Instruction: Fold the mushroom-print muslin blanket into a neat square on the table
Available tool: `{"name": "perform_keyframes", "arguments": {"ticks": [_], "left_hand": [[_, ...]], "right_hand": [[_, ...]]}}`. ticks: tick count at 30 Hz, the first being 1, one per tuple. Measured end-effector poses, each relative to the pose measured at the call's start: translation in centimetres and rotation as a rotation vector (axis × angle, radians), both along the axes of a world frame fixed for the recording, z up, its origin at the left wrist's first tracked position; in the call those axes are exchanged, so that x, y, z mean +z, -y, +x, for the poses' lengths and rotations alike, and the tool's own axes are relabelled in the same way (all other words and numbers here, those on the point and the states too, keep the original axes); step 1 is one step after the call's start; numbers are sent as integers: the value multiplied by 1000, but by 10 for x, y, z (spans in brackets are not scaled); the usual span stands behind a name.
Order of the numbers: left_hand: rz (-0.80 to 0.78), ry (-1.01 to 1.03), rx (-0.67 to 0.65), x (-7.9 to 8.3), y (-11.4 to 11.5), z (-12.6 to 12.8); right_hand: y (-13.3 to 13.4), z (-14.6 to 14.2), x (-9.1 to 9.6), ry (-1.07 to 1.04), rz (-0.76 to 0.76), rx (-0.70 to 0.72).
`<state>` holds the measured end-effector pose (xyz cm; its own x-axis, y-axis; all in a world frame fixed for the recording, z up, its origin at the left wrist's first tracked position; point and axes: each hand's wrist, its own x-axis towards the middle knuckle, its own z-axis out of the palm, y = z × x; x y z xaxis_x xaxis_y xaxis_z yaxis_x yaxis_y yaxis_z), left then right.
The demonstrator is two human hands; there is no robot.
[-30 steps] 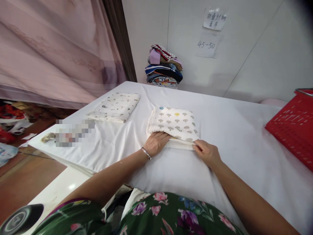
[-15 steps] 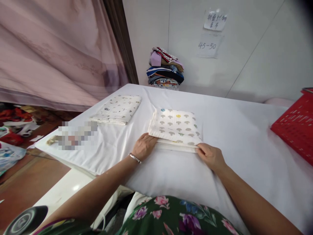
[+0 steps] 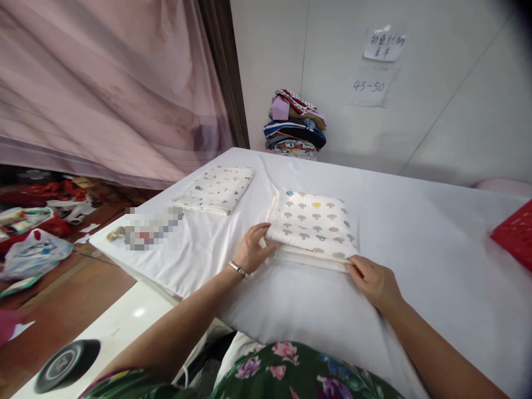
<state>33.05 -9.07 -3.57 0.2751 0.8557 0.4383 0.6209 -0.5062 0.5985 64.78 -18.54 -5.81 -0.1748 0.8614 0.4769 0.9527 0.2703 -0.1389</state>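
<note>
A folded white cloth with grey mushroom prints (image 3: 313, 221) lies in front of me, its layers showing along the near and left edges. At its near left corner, my left hand (image 3: 254, 248) touches the edge, thumb and fingers apart. My right hand (image 3: 376, 282) is closed, pinching the near right corner between thumb and fingers. Farther left lies a second folded white cloth with small scattered prints (image 3: 218, 190), which neither hand touches.
The white-covered table (image 3: 419, 238) spreads around the cloths. A blurred-out item (image 3: 152, 228) lies near its left edge. A red basket (image 3: 515, 233) stands at right, a stack of folded fabrics (image 3: 296, 124) by the wall. A dark round object (image 3: 66, 366) sits at lower left.
My left thumb has spread away from the fingers at the cloth's left corner. My right hand keeps its pinch. The view has turned slightly left, so everything appears shifted right.
</note>
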Motion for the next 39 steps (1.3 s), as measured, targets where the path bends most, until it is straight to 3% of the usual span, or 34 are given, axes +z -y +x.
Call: {"name": "perform_keyframes", "arguments": {"ticks": [2, 5, 10, 16, 19, 25, 29, 34, 39], "left_hand": [[-8, 29, -30, 4, -3, 2], [-81, 58, 26, 6, -6, 0], [-185, -41, 60, 2, -7, -8], [-320, -53, 99, 7, -8, -8], [-296, -106, 114, 7, -13, -7], [-72, -205, 100, 4, -18, -4], [-101, -174, 113, 1, -16, -2], [-118, -90, 148, -5, -16, -1], [-125, -60, 164, -9, -17, 0]], "right_hand": [[0, 0, 0, 8, 10, 8], [0, -1, -1, 20, 42, 38], [0, -1, -3, 47, 62, 86], [1, -2, -2, 39, 63, 76], [1, -3, 0, 33, 77, 67], [2, -3, 5, 65, 69, 33], [2, -6, 5, 40, -7, 0], [6, -2, 9, -157, -131, 26], [11, 7, 20, -471, -61, -70]]}}
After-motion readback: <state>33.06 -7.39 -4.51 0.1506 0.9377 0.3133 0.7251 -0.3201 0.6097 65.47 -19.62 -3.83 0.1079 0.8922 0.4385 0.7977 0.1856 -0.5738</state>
